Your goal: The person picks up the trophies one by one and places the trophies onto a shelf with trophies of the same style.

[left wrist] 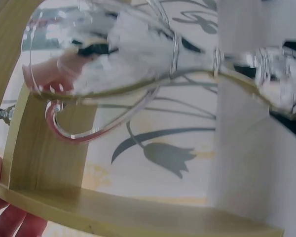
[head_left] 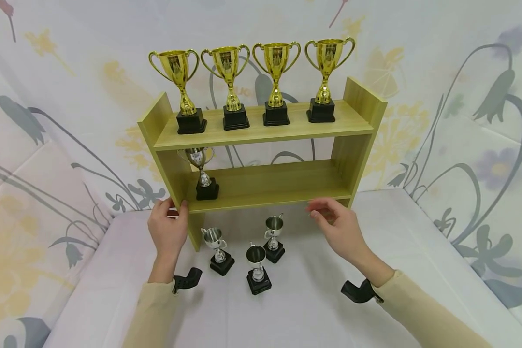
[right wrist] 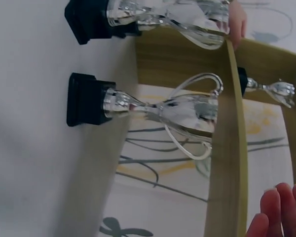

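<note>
Amid flowered walls [head_left: 82, 63], a white surface [head_left: 322, 295] bears three silver trophies [head_left: 258, 274]

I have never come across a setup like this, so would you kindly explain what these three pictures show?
There is no machine here, only a person. The widest picture is taken from the head, looking forward and down; the others are taken from the left and right wrists. On the white surface stand three small silver trophy cups with black bases. The light wooden shelf unit carries four gold trophy cups on top and one silver cup below. The left hand grips the unit's left side panel; the right hand, near the lower board, holds nothing.
</note>
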Available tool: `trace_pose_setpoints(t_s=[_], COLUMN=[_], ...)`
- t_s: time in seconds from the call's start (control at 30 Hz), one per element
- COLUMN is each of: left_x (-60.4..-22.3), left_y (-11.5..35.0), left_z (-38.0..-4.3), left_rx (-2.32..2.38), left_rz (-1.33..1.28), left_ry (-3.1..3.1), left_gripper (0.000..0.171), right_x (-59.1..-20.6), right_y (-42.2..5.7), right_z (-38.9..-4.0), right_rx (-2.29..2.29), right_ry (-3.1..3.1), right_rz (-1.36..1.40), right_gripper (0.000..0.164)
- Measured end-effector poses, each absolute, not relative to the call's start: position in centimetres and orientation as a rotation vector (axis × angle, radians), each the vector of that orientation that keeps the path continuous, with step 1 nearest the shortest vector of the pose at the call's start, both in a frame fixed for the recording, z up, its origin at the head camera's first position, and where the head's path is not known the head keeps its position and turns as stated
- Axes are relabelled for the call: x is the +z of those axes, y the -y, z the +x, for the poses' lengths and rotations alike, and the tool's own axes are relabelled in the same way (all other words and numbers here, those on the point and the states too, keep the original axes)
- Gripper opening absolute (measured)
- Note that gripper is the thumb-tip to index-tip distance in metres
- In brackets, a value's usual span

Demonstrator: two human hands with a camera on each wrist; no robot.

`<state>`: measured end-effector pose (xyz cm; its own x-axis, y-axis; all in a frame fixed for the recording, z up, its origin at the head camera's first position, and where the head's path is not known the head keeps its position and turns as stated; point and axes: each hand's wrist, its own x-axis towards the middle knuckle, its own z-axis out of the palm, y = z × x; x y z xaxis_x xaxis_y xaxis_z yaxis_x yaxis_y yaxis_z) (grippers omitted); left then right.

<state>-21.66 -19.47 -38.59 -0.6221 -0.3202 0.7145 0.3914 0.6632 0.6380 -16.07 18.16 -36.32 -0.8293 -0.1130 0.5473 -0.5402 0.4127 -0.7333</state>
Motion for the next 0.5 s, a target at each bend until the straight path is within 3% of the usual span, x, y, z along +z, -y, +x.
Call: trace_pose_setpoints(t_s=[0.5], left_x=[-37.5], left_y=[20.3], left_z=[-21.7], left_rx=[-0.776], left_rz=[0.022], left_ry=[2.214], left_gripper=[0.038], right_x=[-38.2], right_y=[-17.5], right_z=[-15.6], right_rx=[1.422], right_ry=[2.281], right_rz=[0.569], right_gripper=[0.018])
